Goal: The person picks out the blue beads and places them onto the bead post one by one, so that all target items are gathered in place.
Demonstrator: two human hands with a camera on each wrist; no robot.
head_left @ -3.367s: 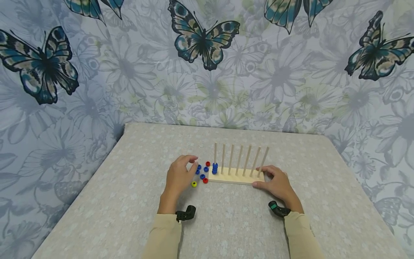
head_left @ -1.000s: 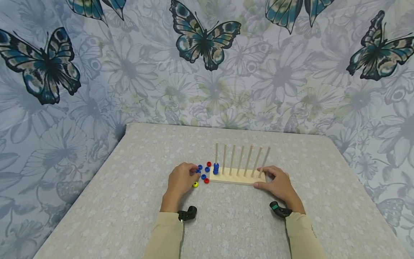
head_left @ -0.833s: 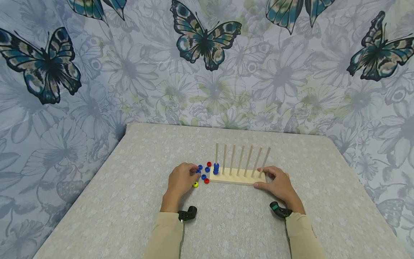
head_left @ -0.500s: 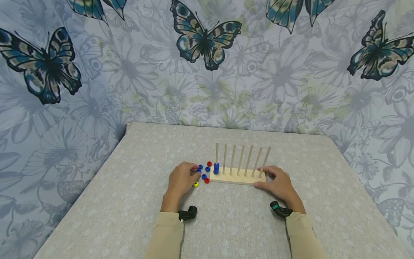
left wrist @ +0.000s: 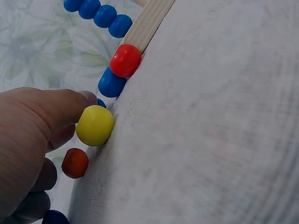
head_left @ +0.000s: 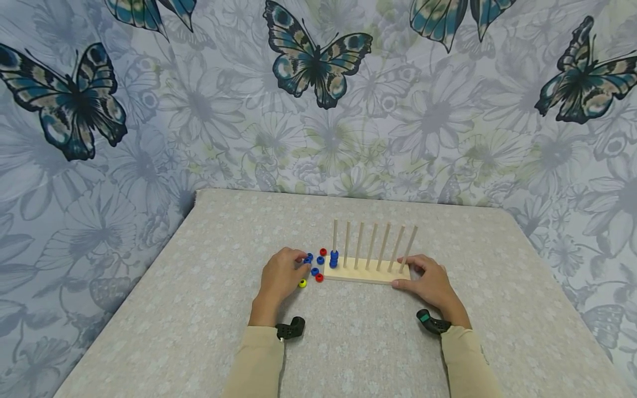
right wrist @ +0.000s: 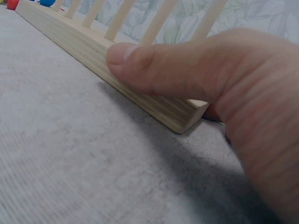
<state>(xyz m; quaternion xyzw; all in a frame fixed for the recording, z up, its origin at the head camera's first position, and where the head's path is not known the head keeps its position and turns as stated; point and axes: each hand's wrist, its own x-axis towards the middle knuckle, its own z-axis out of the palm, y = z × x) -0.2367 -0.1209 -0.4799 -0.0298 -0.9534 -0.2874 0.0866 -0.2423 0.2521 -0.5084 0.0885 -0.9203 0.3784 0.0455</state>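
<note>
My left hand pinches a blue bead between thumb and finger, at the left of a loose cluster. In the left wrist view that bead is mostly hidden by the thumb and a yellow bead. Across the cluster stands a wooden peg rack with a row of upright pegs. Its leftmost peg carries several stacked blue beads; the other pegs are bare. My right hand grips the rack's right end, the thumb lying along its front edge.
Around the left fingertips lie more loose blue beads, one of them a blue bead near the rack, plus a red bead in front and a red bead behind. A patterned cloth covers the table; a butterfly-print curtain hangs behind.
From above the beads, my left hand has come down, brought thumb and finger together on a blue bead, and raised it slightly. The right hand keeps its grip on the rack.
</note>
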